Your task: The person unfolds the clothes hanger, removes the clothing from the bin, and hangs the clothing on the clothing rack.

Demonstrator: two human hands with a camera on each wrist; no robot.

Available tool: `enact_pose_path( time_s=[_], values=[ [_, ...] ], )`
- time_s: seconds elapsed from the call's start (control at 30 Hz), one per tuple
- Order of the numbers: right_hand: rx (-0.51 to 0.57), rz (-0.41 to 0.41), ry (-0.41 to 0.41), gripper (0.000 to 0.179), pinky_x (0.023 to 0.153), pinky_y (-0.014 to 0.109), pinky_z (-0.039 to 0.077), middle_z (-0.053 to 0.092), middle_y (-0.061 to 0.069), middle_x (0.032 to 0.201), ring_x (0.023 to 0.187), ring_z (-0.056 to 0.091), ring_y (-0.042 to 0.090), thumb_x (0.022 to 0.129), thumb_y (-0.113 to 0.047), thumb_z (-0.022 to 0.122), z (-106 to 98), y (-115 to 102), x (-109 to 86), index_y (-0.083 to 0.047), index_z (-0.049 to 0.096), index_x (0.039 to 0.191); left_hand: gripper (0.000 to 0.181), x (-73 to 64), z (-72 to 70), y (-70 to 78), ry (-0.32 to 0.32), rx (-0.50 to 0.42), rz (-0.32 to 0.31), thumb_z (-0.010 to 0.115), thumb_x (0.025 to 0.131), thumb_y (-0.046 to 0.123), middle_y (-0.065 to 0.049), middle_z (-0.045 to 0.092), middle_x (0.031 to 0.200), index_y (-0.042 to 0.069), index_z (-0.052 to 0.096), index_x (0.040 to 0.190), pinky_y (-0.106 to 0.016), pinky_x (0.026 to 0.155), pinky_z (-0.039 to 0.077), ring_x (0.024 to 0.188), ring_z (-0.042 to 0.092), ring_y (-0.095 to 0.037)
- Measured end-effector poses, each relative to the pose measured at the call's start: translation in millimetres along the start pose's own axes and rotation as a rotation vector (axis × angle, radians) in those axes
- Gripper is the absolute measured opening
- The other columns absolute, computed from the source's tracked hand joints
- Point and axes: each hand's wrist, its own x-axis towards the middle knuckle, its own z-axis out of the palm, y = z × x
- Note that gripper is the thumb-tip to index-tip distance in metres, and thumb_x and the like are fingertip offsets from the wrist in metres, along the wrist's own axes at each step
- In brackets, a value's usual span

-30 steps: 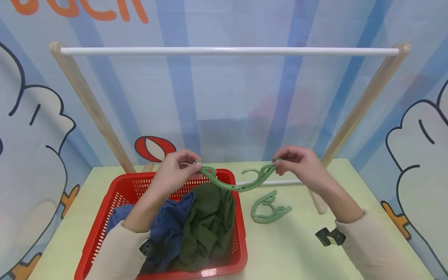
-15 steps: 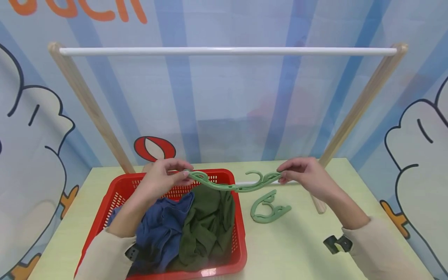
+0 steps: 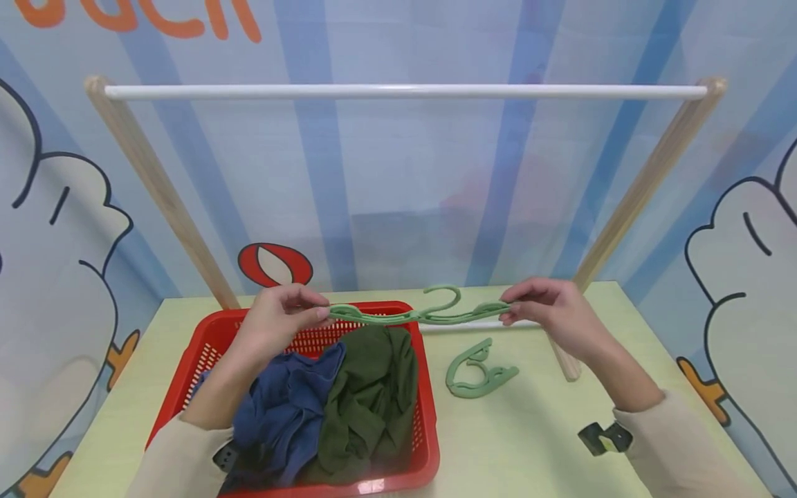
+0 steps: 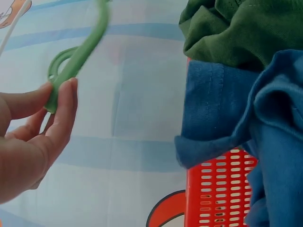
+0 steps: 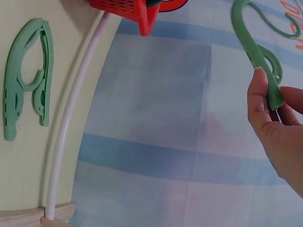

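Observation:
A green folding clothes hanger (image 3: pixel 417 317) is stretched nearly straight between both hands, its hook standing up from the middle. My left hand (image 3: pixel 274 321) pinches one end between thumb and fingers, above the back of the red basket. The other end is pinched by my right hand (image 3: pixel 551 315). In the left wrist view the thumb and fingers grip the hanger's tip (image 4: pixel 59 92); the right wrist view shows the same grip at the opposite tip (image 5: pixel 272 90). A second green hanger (image 3: pixel 473 377), folded up, lies on the table to the right of the basket.
The red basket (image 3: pixel 429 429) holds a blue garment (image 3: pixel 286 408) and a dark green garment (image 3: pixel 373 394). Behind stands a rack with a white top rail (image 3: pixel 405 91), wooden side posts (image 3: pixel 165 194) and a low white bar (image 5: pixel 71 109). The table (image 3: pixel 492 449) is pale yellow.
Both hands have moved apart, the left one leftward and the right one rightward. The hanger has gone from a sagging bend to almost straight, and its hook has turned upward.

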Motion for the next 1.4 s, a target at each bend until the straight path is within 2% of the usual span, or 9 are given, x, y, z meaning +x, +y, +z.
enact_pose_path(
  time_s=[0.2, 0.33, 0.57, 0.67, 0.8, 0.93, 1.13, 1.23, 1.4],
  values=[
    [0.202, -0.007, -0.049, 0.017, 0.082, 0.034, 0.049, 0.062, 0.010, 0.096, 0.082, 0.065, 0.021, 0.090, 0.006, 0.050, -2.7, 8.6, 3.3, 0.011, 0.058, 0.104, 0.023, -1.2, -1.5, -0.5, 0.046, -0.088, 0.000, 0.057, 0.089, 0.006, -0.019, 0.061, 0.104, -0.008, 0.057, 0.108, -0.029, 0.080, 0.050, 0.087, 0.065, -0.023],
    [0.329, -0.025, -0.088, 0.020, 0.085, 0.035, 0.048, 0.060, 0.011, 0.098, 0.085, 0.065, 0.021, 0.090, 0.009, 0.047, -0.9, 14.1, 5.1, 0.004, 0.061, 0.104, 0.024, -0.2, -0.8, 0.0, 0.057, -0.191, -0.015, 0.056, 0.090, 0.005, -0.019, 0.061, 0.101, -0.010, 0.055, 0.109, -0.028, 0.081, 0.049, 0.086, 0.066, -0.021],
    [0.404, -0.076, -0.161, 0.025, 0.085, 0.033, 0.048, 0.061, 0.011, 0.095, 0.085, 0.066, 0.020, 0.089, 0.012, 0.045, 6.8, 21.8, 7.5, -0.001, 0.062, 0.102, 0.023, 0.5, 5.6, -4.7, 0.051, -0.312, -0.046, 0.056, 0.089, 0.002, -0.013, 0.062, 0.093, -0.012, 0.053, 0.107, -0.028, 0.080, 0.049, 0.083, 0.066, -0.018],
    [0.386, -0.076, -0.167, 0.024, 0.084, 0.033, 0.048, 0.060, 0.011, 0.095, 0.085, 0.066, 0.020, 0.089, 0.013, 0.046, 9.3, 25.4, 6.7, 0.000, 0.061, 0.102, 0.021, 0.4, 7.6, -8.6, 0.041, -0.325, -0.049, 0.056, 0.089, 0.000, -0.013, 0.062, 0.093, -0.013, 0.053, 0.105, -0.029, 0.078, 0.050, 0.083, 0.066, -0.020],
    [0.354, -0.056, -0.169, 0.020, 0.084, 0.033, 0.048, 0.060, 0.010, 0.095, 0.085, 0.065, 0.020, 0.090, 0.010, 0.047, 9.7, 27.8, 5.2, 0.001, 0.060, 0.102, 0.022, -0.8, 7.8, -11.8, 0.029, -0.297, -0.055, 0.056, 0.089, 0.000, -0.015, 0.061, 0.095, -0.013, 0.053, 0.106, -0.028, 0.077, 0.051, 0.084, 0.066, -0.020],
    [0.357, -0.061, -0.179, 0.020, 0.084, 0.033, 0.048, 0.060, 0.010, 0.096, 0.086, 0.065, 0.020, 0.090, 0.009, 0.047, 9.3, 27.7, 5.2, 0.002, 0.060, 0.103, 0.025, -1.3, 8.0, -11.6, 0.027, -0.238, -0.050, 0.058, 0.088, 0.003, -0.017, 0.060, 0.100, -0.010, 0.054, 0.109, -0.026, 0.076, 0.051, 0.084, 0.065, -0.016],
    [0.338, -0.077, -0.188, 0.020, 0.083, 0.035, 0.049, 0.061, 0.012, 0.095, 0.085, 0.065, 0.021, 0.091, 0.010, 0.046, 8.0, 26.1, 4.9, 0.003, 0.059, 0.104, 0.027, -1.9, 7.9, -10.4, -0.015, -0.125, 0.012, 0.062, 0.086, 0.007, -0.016, 0.063, 0.098, -0.006, 0.058, 0.110, -0.028, 0.076, 0.052, 0.086, 0.064, -0.024],
    [0.253, -0.056, -0.150, 0.017, 0.082, 0.035, 0.050, 0.063, 0.011, 0.093, 0.084, 0.066, 0.020, 0.090, 0.008, 0.049, 8.8, 23.2, 4.6, 0.009, 0.056, 0.105, 0.026, -2.2, 8.8, -9.3, -0.026, -0.080, 0.033, 0.063, 0.086, 0.008, -0.015, 0.064, 0.096, -0.005, 0.060, 0.108, -0.029, 0.075, 0.052, 0.085, 0.064, -0.023],
    [-0.023, -0.001, -0.068, 0.020, 0.075, 0.031, 0.052, 0.062, 0.012, 0.096, 0.082, 0.064, 0.017, 0.086, 0.001, 0.060, 14.2, 14.4, 5.4, 0.010, 0.059, 0.104, 0.022, -2.7, 11.8, -7.6, -0.015, -0.038, 0.023, 0.063, 0.086, 0.008, -0.014, 0.064, 0.092, -0.005, 0.062, 0.104, -0.030, 0.074, 0.052, 0.081, 0.064, -0.020]
  ],
)
